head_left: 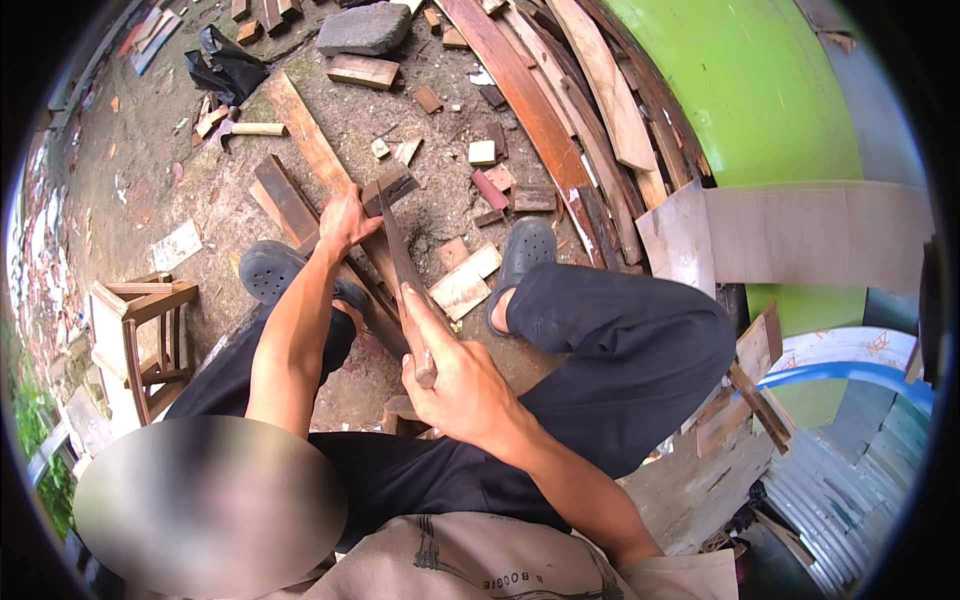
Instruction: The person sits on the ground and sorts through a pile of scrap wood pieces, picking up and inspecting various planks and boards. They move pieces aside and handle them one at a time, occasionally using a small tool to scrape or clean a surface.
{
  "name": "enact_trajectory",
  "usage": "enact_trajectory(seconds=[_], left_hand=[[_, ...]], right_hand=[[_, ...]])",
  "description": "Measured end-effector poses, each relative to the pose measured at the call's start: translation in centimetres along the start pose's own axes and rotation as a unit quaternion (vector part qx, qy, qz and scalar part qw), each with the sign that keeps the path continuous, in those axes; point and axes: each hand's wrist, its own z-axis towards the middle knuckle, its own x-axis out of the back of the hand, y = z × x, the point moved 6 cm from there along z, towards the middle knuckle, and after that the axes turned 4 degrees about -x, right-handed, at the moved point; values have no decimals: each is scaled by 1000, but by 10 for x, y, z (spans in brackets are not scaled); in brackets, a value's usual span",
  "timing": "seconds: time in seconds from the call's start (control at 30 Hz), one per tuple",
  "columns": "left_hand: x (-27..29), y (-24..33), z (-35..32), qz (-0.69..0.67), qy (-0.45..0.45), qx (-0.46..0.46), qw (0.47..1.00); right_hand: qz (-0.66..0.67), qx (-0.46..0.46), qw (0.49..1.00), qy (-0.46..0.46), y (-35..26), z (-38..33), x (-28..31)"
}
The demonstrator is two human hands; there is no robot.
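Note:
My right hand [465,390] is wrapped round the wooden handle of a long, narrow, dark-bladed tool [400,255]; whether it is a saw or a large knife I cannot tell. Its far end meets a short dark wood block [391,188]. Close to the left of that end, my left hand [346,222] is closed on wood, its fingers partly hidden, beside the block. A long pale board [310,130] runs away from this hand. Under and beside it lie darker wood lengths [285,200], between my two shoes.
A hammer [255,129] lies at far left near a black plastic bag [228,65]. A grey stone block [364,30] stands beyond. Long planks [530,90] are stacked at right, beside a green panel [740,90]. A small wooden frame [140,340] stands left; offcuts [465,280] litter the ground.

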Motion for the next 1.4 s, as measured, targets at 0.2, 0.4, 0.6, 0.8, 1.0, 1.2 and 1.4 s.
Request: enact_trajectory(seconds=[0.2,0.4,0.6,0.8,1.0,1.2,1.4], left_hand=[[2,-7,-7,-38,25,-18,999],[13,-29,-34,-18,12,12,1000],[-3,-52,-33,-39,-3,18,999],[5,-39,-34,-49,1,10,999],[7,-36,-35,-32,6,19,999],[3,-40,-36,-36,-26,34,998],[1,-46,-32,-43,-3,21,999]], right_hand=[[-17,-48,998,-20,0,-5,4],[-15,34,999,21,5,-6,5],[0,-55,998,-30,0,-5,2],[11,-76,997,-31,-5,1,12],[-25,-21,999,18,32,56,-4],[-6,-26,999,35,30,75,-20],[6,-12,999,36,-2,21,-3]])
